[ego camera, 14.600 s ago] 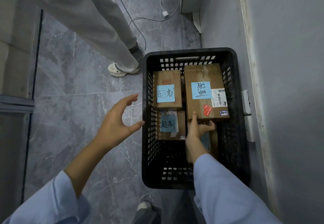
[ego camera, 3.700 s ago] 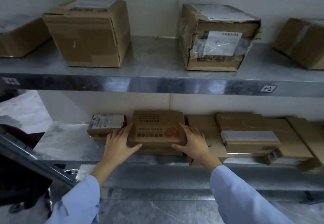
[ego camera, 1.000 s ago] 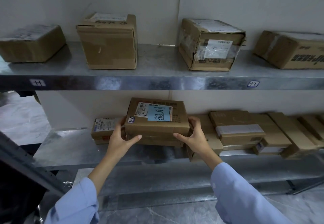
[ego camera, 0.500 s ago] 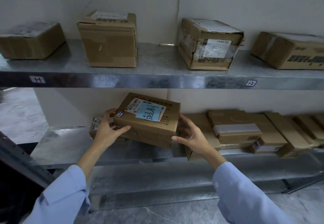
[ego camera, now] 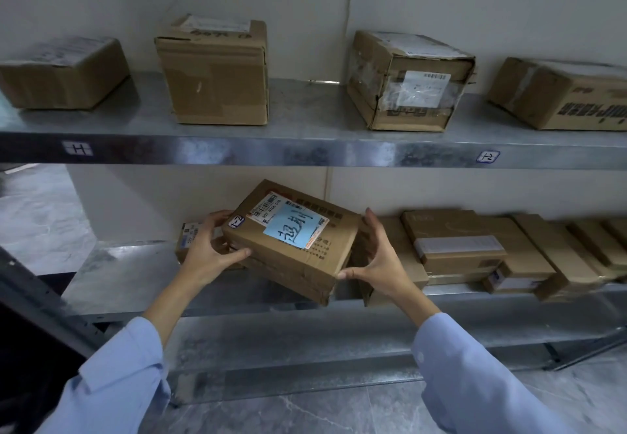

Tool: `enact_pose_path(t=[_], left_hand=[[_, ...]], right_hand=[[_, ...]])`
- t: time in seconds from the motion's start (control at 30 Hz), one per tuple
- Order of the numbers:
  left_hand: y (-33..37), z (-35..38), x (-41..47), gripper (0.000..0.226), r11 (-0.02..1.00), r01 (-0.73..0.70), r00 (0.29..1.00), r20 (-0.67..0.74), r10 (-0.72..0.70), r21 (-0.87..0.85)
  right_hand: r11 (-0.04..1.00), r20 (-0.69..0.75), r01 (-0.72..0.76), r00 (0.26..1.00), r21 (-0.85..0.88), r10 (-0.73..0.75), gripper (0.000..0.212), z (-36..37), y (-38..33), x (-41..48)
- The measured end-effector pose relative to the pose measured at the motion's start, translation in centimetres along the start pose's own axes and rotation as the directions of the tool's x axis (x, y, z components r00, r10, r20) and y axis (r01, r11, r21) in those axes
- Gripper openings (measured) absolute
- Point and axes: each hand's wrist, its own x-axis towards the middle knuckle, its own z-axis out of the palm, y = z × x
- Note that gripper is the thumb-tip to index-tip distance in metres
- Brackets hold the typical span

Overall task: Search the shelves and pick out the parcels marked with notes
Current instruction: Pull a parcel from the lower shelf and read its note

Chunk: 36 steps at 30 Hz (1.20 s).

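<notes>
A flat cardboard parcel [ego camera: 298, 257] with a blue handwritten note [ego camera: 293, 226] and a white shipping label on top is held tilted in front of the lower shelf [ego camera: 112, 270]. My left hand [ego camera: 207, 247] grips its left end, thumb on the front face. My right hand [ego camera: 376, 260] cups its right end, thumb under the near corner. Both sleeves are light blue.
A small labelled box [ego camera: 185, 240] lies behind my left hand. Several flat parcels [ego camera: 475, 250] are stacked to the right on the lower shelf. The upper shelf [ego camera: 305, 152] carries several larger boxes [ego camera: 213, 74]. A dark frame [ego camera: 37, 301] slants at lower left above the grey floor.
Over the last second the parcel has come off the lower shelf toward me and tilted, its right end dropping. Both hands moved with it.
</notes>
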Motion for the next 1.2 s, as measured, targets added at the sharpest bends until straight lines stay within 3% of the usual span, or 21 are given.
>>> enact_pose_path(t=[0.1,0.2,0.37,0.43,0.57,0.8,1.2], left_hand=[[0.0,0.0,0.0,0.078,1.000,0.008,0.999,0.035,-0.007,-0.014],[-0.3,0.1,0.0,0.080,0.999,0.010,1.000,0.009,-0.009,-0.034],[-0.2,0.5,-0.4,0.077,0.999,-0.002,1.000,-0.026,0.000,-0.043],[-0.3,0.6,-0.5,0.080,0.999,-0.004,0.999,-0.034,0.003,-0.044],[-0.1,0.8,-0.7,0.081,0.999,-0.010,0.999,-0.042,0.008,-0.051],[0.4,1.3,-1.4,0.091,0.990,0.019,0.997,0.077,-0.008,-0.141],[1.5,2.0,-3.3,0.087,0.963,0.120,0.960,0.277,-0.051,-0.240]], right_hand=[[1.000,0.061,-0.007,0.998,-0.008,0.007,0.143,0.1,0.2,-0.3],[0.999,0.028,-0.018,0.999,-0.037,0.019,0.134,0.1,0.3,-0.4],[0.993,0.020,0.016,1.000,-0.119,-0.013,0.087,-0.5,0.7,-0.8],[0.994,0.028,0.025,0.999,-0.102,-0.022,0.081,-0.4,0.6,-1.1],[0.999,0.062,0.017,0.998,-0.034,-0.014,0.081,0.0,0.6,-1.9],[0.996,0.114,-0.001,0.993,-0.090,0.011,0.104,0.9,0.3,-2.8],[0.999,0.001,-0.004,1.000,-0.040,0.004,0.101,1.8,0.3,-4.9]])
